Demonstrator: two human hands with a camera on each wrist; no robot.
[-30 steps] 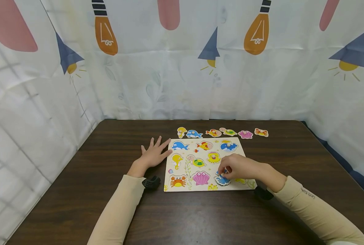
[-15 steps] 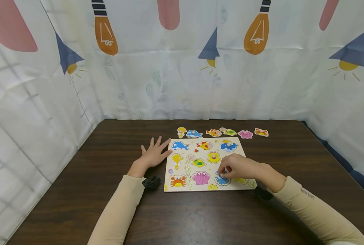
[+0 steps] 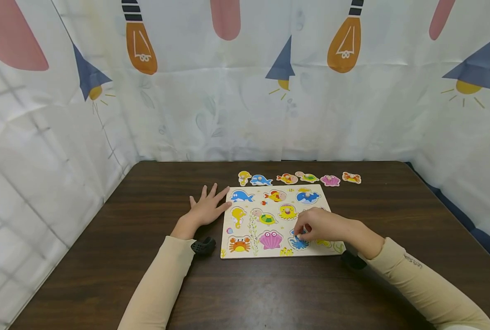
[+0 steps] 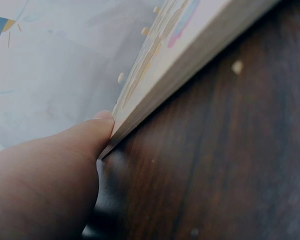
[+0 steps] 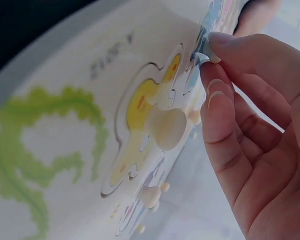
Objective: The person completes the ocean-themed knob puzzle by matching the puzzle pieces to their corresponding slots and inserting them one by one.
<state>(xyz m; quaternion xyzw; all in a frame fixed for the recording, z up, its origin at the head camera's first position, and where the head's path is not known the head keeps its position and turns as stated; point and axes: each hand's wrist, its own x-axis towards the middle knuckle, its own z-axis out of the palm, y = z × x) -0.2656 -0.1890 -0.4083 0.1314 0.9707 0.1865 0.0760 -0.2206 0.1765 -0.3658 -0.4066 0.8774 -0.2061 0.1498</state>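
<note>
A pale wooden peg puzzle board [image 3: 283, 253] with sea-animal pictures lies on the table. My left hand [image 3: 205, 209] rests with spread fingers at its upper left corner; in the left wrist view the thumb [image 4: 101, 127] presses the board's edge. My right hand [image 3: 325, 225] pinches the small knob of a blue puzzle piece [image 3: 299, 243] with thumb and index finger. That piece lies level in its recess at the lower right, partly covered by the fingers. Beside it, a yellow piece [image 5: 142, 107] with a round knob sits in the board, mostly hidden by my hand in the head view.
Behind the board, several loose pieces lie in a row: a seahorse [image 3: 244, 178], a dolphin [image 3: 261, 180], a fish [image 3: 287, 178], a turtle [image 3: 307, 177], a shell [image 3: 330, 181] and a crab [image 3: 351, 178]. A whale piece [image 3: 308, 198] and a yellow octopus piece [image 3: 288, 212] sit in the board.
The blue piece under my right fingers sat slightly raised a second ago and has dropped level into its recess. My left hand has stayed still.
</note>
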